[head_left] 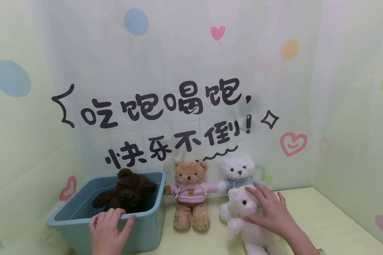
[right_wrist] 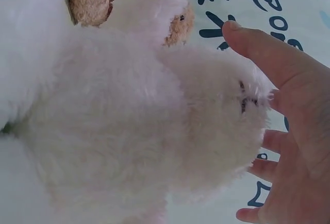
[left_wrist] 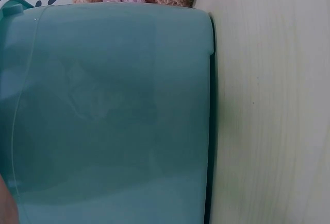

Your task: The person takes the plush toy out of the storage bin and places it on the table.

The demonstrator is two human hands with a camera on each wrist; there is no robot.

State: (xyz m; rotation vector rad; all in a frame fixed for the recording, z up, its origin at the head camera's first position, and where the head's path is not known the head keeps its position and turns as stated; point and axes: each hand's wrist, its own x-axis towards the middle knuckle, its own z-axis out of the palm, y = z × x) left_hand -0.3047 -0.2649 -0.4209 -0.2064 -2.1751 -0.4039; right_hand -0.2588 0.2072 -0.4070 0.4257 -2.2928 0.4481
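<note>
My left hand [head_left: 110, 230] rests at the near rim of a blue plastic bin [head_left: 153, 226], fingers hooked over the edge and thumb outside. The left wrist view is filled by the bin's wall [left_wrist: 113, 105]. A dark brown plush bear [head_left: 131, 193] lies inside. At the right, my right hand [head_left: 274, 209] is spread around the head of a bare white teddy bear [head_left: 255, 233], thumb toward its muzzle and fingers at the far side of its head. The right wrist view shows this hand [right_wrist: 299, 147] with fingers apart beside the white fur.
A tan teddy bear [head_left: 191, 191] in a pink hoodie sits beside the bin. Right of it sits a white teddy bear [head_left: 237, 168] in blue, partly hidden behind the bare one. They are on a pale wooden table [head_left: 322, 219] before a printed curtain [head_left: 178, 53].
</note>
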